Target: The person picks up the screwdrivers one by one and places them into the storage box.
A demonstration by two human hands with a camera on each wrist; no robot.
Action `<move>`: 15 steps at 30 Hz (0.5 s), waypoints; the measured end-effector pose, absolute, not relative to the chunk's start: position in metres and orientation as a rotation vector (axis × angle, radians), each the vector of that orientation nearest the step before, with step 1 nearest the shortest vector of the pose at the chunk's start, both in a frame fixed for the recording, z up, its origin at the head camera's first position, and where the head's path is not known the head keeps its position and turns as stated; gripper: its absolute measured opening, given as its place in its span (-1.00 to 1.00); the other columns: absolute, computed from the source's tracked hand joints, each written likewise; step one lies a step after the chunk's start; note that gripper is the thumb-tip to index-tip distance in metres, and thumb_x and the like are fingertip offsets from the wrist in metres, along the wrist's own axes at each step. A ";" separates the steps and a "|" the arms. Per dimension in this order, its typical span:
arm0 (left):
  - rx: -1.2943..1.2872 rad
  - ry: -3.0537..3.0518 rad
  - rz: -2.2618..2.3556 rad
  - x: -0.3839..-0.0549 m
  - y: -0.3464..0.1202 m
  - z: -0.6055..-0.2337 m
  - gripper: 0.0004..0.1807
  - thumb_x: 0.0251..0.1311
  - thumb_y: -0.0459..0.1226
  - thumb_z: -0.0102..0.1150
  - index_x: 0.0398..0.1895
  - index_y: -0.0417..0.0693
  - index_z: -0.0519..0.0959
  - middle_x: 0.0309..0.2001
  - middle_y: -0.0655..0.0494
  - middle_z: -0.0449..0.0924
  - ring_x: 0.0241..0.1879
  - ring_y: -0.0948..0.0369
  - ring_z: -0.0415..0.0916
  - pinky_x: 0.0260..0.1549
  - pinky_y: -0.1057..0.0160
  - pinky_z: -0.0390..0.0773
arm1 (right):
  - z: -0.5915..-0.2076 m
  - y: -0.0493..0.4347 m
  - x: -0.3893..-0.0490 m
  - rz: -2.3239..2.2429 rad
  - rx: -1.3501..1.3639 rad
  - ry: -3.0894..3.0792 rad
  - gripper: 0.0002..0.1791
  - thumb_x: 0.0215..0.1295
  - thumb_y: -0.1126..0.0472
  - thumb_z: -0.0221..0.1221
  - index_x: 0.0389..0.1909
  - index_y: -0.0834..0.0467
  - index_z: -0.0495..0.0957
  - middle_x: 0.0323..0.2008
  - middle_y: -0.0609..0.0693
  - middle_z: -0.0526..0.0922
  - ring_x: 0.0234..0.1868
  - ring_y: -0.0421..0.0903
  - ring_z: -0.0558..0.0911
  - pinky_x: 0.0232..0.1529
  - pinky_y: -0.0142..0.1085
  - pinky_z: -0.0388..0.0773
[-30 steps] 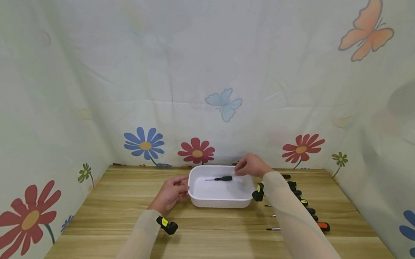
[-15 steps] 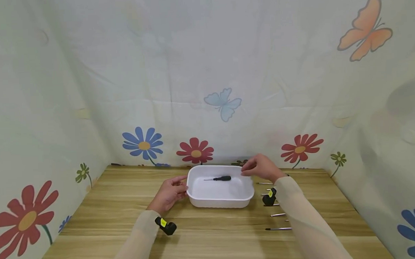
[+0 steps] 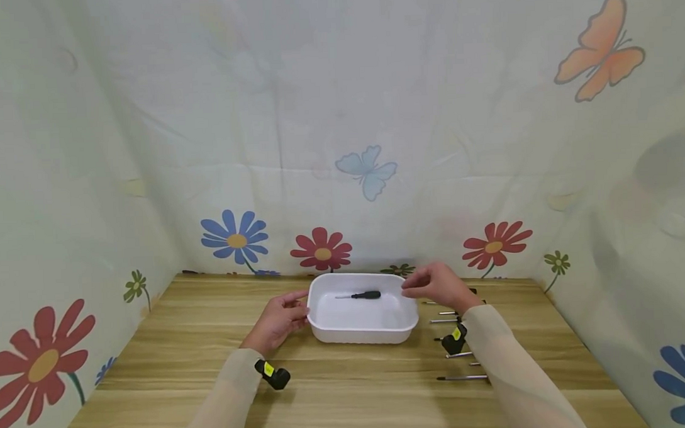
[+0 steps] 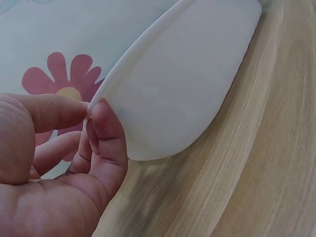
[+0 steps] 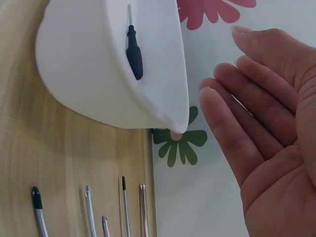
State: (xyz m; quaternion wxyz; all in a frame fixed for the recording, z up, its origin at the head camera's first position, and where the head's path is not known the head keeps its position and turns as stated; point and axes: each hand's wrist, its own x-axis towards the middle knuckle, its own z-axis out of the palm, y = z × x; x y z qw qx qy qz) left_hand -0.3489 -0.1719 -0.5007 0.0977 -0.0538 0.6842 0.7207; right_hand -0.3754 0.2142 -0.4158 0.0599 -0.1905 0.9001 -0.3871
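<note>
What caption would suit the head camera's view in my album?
Left hand gripping a white tub, right hand near its opposite end, a black-handled screwdriver lying inside.

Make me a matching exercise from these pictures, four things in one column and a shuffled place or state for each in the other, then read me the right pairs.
1. Black-handled screwdriver
2. Left grip
3. Right grip
4. Orange butterfly

A. Pinching the rim of the white plastic tub
B. Printed on the backdrop
C. Lying inside the tub
D. Near the tub's right end, holding nothing

Pairs: 1-C, 2-A, 3-D, 4-B
</note>
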 end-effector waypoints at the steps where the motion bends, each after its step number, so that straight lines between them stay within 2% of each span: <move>1: -0.158 2.025 2.134 -0.349 -0.172 -0.501 -0.46 0.35 -0.45 0.21 0.40 -0.08 0.50 -0.05 -0.13 0.56 -0.22 0.08 0.58 -0.04 0.11 0.72 | -0.416 0.215 -0.374 -1.172 -0.583 2.723 -0.70 0.19 0.02 0.46 -0.12 0.08 0.80 -0.17 -0.07 0.79 -0.17 -0.13 0.70 -0.10 -0.22 0.70; 7: -0.160 2.017 2.144 -0.350 -0.172 -0.500 -0.45 0.34 -0.46 0.20 0.40 -0.07 0.50 -0.09 -0.09 0.56 -0.24 0.09 0.58 -0.07 0.13 0.72 | -0.417 0.220 -0.365 -1.215 -0.620 2.710 -0.70 0.19 -0.03 0.46 -0.12 0.03 0.81 -0.11 -0.04 0.77 -0.14 -0.11 0.72 -0.06 -0.20 0.72; 15: -0.122 2.013 2.154 -0.348 -0.171 -0.501 -0.45 0.35 -0.47 0.18 0.41 -0.14 0.47 -0.12 -0.10 0.55 -0.26 0.10 0.58 -0.11 0.17 0.71 | -0.417 0.228 -0.351 -1.295 -0.610 2.689 -0.61 0.22 -0.01 0.44 -0.03 0.14 0.77 -0.10 0.00 0.80 -0.12 -0.12 0.74 -0.05 -0.23 0.72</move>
